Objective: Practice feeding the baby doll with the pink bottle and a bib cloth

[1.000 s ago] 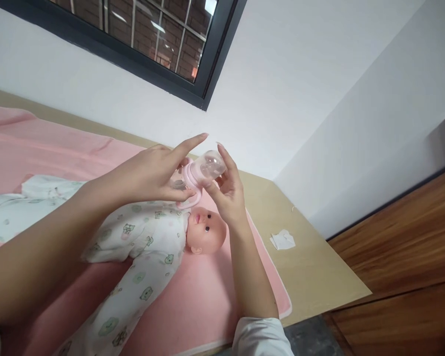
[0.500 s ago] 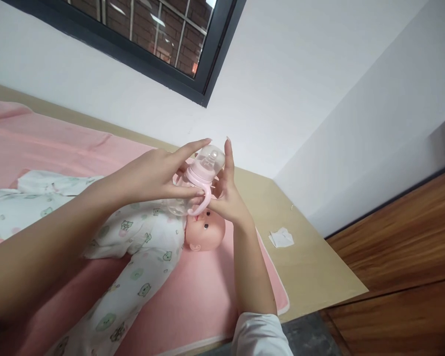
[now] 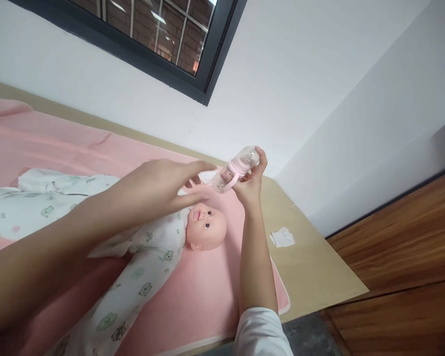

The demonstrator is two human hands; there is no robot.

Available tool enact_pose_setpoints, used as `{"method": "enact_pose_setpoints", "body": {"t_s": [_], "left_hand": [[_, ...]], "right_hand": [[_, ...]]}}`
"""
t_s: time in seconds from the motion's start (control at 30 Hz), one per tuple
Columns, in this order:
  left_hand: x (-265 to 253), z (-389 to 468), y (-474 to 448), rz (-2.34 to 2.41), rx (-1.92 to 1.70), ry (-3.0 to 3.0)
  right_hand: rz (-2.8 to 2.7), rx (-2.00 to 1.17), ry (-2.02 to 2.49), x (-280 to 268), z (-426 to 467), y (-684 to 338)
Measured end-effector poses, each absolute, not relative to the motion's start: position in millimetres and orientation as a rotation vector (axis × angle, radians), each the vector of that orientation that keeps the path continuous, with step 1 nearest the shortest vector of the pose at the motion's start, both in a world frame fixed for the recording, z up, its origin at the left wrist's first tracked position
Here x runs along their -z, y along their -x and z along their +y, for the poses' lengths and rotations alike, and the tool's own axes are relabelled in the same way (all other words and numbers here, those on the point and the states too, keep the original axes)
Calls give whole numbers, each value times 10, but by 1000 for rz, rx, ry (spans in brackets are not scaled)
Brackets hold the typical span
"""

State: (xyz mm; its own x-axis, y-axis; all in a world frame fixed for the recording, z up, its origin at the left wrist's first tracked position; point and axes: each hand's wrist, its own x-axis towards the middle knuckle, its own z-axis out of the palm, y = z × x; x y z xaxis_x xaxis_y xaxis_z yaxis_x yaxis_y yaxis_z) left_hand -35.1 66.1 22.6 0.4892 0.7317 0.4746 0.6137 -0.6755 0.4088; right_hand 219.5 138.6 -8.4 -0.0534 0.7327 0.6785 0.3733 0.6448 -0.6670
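A clear baby bottle with a pink collar, pink handles and a clear cap is gripped by my right hand. It tilts, cap end up and to the right, above the mat. My left hand is to the left of the bottle, thumb and fingers apart, with nothing seen in it. Under my hands a baby doll lies face up in white clothes with a green animal print. My left forearm hides part of the doll's body.
The doll rests on a pink mat spread over a wooden tabletop. A folded white tissue lies to the right of the mat. Behind are a white wall and a dark-framed window; wooden cabinet panels stand at right.
My left hand has let go of the bottle. My right hand has carried it to the right, away from above the doll's head, uncovering the doll's face.
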Motion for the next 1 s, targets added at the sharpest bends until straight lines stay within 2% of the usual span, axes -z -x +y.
{"method": "enact_pose_setpoints", "body": {"t_s": [0.13,0.27,0.33,0.57,0.67,0.77,1.0], "left_hand": [[46,367,-15,640,-731,-2898],[571,-3,-477,-4,-534,-3046],[812,-104,-584,-170,-424,-3019],[1413,-56,-473,188,-93,-2816],[1650,-46,-470,247,-59,-2730],[1643,-43,-485,230,-46,-2728],[921,-16,-508,154,492,-2711]], "right_hand": [[-1423,-183,1247,466,1769,-2606],[-1262,-42,1539,930,1958,-2861],[-1242,-24,1608,1072,1996,-2942],[-1257,-3,1684,1168,2078,-3047],[-1255,-21,1697,1201,2087,-3066],[-1241,-30,1694,1230,2081,-3083],[-1232,1,1689,1234,2079,-3067]]}}
